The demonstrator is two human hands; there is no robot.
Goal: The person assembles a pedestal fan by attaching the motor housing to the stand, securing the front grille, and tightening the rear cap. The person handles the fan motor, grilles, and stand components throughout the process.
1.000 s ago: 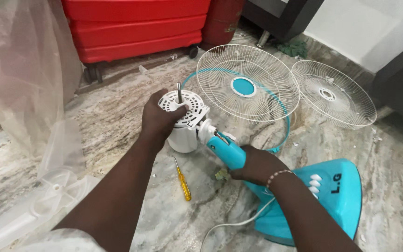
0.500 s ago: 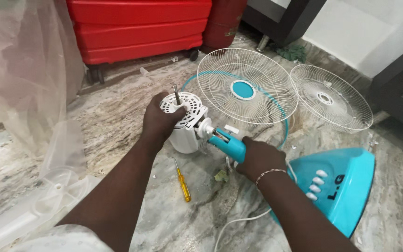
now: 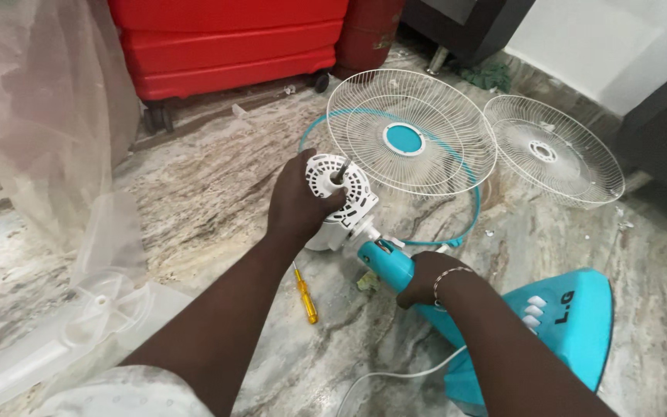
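Note:
My left hand [image 3: 296,205] grips the white fan motor housing [image 3: 343,202], whose metal shaft [image 3: 342,171] now points toward me. My right hand [image 3: 428,279] clasps the turquoise neck [image 3: 386,262] that joins the motor to the turquoise fan base [image 3: 550,324] with white buttons. A yellow-handled screwdriver [image 3: 305,296] lies on the marble floor just below the motor, between my forearms. A white power cord [image 3: 395,376] trails from the base.
Two white wire fan guards [image 3: 411,135] [image 3: 553,152] lie on the floor behind the motor, with a turquoise rim ring [image 3: 472,208]. Clear fan blades [image 3: 98,301] in plastic wrap sit left. A red wheeled case [image 3: 225,46] stands at the back; dark furniture at right.
The motor has tilted up and shifted right, its face and shaft turning toward me. My right hand slid along the neck and the base came nearer.

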